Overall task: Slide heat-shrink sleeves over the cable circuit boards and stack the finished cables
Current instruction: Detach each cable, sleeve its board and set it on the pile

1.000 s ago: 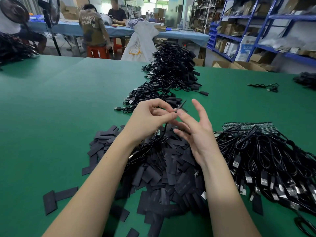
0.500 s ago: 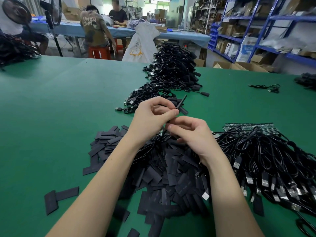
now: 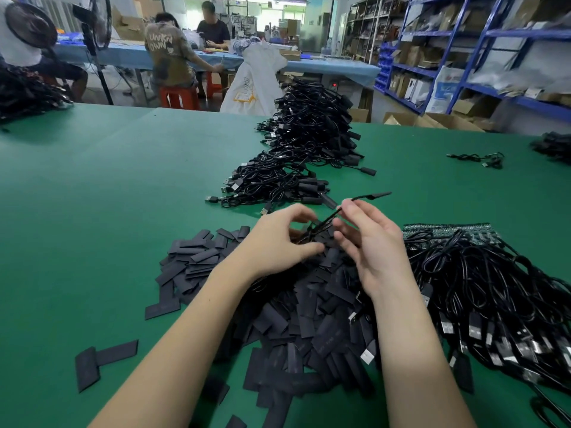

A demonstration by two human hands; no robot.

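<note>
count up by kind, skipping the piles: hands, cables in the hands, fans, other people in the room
hands: 2, left hand and right hand
cable held between them: 1
fans: 2
people at the back: 3
total: 8

Two bare forearms, no sleeves in view, left hand (image 3: 279, 242) and right hand (image 3: 375, 242) ungloved, short trimmed fingernails, slender fingers, wrists uncovered
</note>
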